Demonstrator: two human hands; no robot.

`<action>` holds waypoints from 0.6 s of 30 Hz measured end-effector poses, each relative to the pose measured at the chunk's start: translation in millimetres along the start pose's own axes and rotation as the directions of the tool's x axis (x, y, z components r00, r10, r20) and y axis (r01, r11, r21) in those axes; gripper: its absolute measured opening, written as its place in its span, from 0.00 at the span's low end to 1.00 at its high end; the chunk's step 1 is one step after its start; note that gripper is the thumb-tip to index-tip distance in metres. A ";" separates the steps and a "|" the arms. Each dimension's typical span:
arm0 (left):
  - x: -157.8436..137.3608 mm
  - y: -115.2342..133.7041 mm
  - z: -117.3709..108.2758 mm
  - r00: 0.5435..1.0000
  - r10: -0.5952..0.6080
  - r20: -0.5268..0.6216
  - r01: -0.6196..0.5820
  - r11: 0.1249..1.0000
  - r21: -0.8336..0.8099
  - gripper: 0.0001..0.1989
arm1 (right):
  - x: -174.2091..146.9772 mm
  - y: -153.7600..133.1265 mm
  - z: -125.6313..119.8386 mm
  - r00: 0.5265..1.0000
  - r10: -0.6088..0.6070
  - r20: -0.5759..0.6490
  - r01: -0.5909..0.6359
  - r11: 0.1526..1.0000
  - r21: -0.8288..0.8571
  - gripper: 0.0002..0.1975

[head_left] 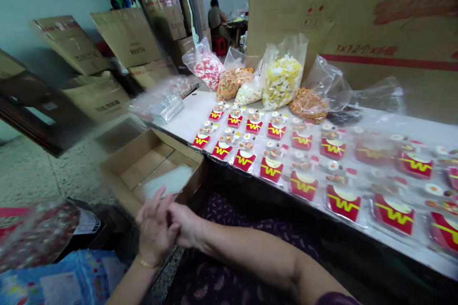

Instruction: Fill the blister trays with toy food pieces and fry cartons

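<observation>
My left hand point(156, 229) and my right hand point(185, 225) meet in front of a shallow open cardboard box point(134, 171). The left one has its fingers stretched out and slightly blurred, with nothing visible in them. Its palm side lies against my right hand, whose fingers are mostly hidden behind it. Just beyond the fingertips, inside the box, lies a whitish translucent sheet or bag point(170, 180); I cannot tell whether they touch it. Rows of clear packs with red and yellow "W" fry-box pieces point(272, 170) lie on the white table to the right.
Clear bags of small pieces, among them a yellow-and-white bag point(282, 81) and a pink-and-white bag point(208, 69), line the table's back. Clear plastic trays point(168, 108) sit at its left end. A blue bag point(60, 279) lies low left. A person point(216, 16) sits far behind.
</observation>
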State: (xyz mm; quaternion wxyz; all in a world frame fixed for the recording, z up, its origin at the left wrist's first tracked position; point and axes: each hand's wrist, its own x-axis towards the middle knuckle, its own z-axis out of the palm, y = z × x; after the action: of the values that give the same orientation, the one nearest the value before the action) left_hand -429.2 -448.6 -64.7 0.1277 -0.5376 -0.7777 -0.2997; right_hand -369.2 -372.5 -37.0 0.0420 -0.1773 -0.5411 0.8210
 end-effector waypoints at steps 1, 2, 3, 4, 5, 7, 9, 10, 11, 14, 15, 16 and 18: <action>-22.1 -24.1 -6.2 0.995 -0.102 -0.022 0.103 0.994 0.042 0.29 | -3.1 0.9 2.6 0.993 0.010 0.121 -0.022 0.995 0.101 0.24; -42.5 -46.3 -10.9 0.981 -0.195 -0.002 0.195 0.978 0.077 0.25 | -6.1 -0.5 2.8 0.967 0.005 0.255 -0.041 0.989 0.139 0.25; -59.5 -65.2 -14.0 0.959 -0.264 0.099 0.251 0.960 0.126 0.22 | -8.7 -4.0 0.3 0.925 -0.025 0.378 -0.030 0.990 0.139 0.25; -71.6 -79.4 -15.3 0.927 -0.302 0.223 0.267 0.948 0.175 0.20 | -10.5 -9.3 -5.5 0.886 -0.072 0.458 0.027 0.994 0.103 0.24; -78.1 -87.9 -14.5 0.881 -0.361 0.306 0.300 0.926 0.230 0.19 | -11.9 -15.8 -15.0 0.868 -0.125 0.480 0.139 0.990 0.007 0.23; -72.5 -87.1 -6.8 0.853 -0.383 0.355 0.315 0.919 0.236 0.18 | -14.1 -29.0 -44.9 0.901 -0.245 0.357 0.373 0.858 -0.353 0.19; -45.6 -67.3 8.7 0.916 -0.291 0.274 0.265 0.955 0.131 0.21 | -18.5 -38.0 -86.2 0.914 -0.392 0.101 0.316 0.533 -0.785 0.14; -26.6 -53.9 18.7 0.944 -0.210 0.254 0.202 0.978 0.058 0.23 | -22.0 -39.9 -108.5 0.891 -0.453 -0.014 0.173 0.368 -0.913 0.12; -5.4 -40.3 30.0 0.959 -0.152 0.239 0.157 0.988 -0.004 0.24 | -26.1 -40.2 -130.3 0.861 -0.500 -0.091 0.020 0.214 -0.977 0.12; 62.1 -11.2 67.5 0.973 -0.081 0.218 0.109 0.986 -0.122 0.25 | -38.4 -33.1 -182.6 0.825 -0.534 -0.186 -0.294 -0.123 -0.948 0.09; 83.7 -7.0 80.2 0.976 -0.087 0.199 0.115 0.984 -0.136 0.25 | -41.0 -29.2 -194.2 0.826 -0.527 -0.201 -0.346 -0.193 -0.918 0.08; 104.2 -5.3 92.4 0.978 -0.099 0.184 0.125 0.983 -0.136 0.26 | -42.6 -25.2 -202.9 0.831 -0.517 -0.207 -0.376 -0.246 -0.893 0.08; 140.5 -7.0 113.9 0.975 -0.139 0.175 0.158 0.983 -0.095 0.29 | -42.9 -17.6 -213.3 0.840 -0.503 -0.206 -0.395 -0.305 -0.867 0.09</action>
State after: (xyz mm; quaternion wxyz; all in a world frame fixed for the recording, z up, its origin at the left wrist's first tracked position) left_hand -476.2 -274.8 -83.5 0.0097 -0.5074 -0.8063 -0.3040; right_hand -259.5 -190.1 -85.6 0.0720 -0.3267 -0.9404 -0.0609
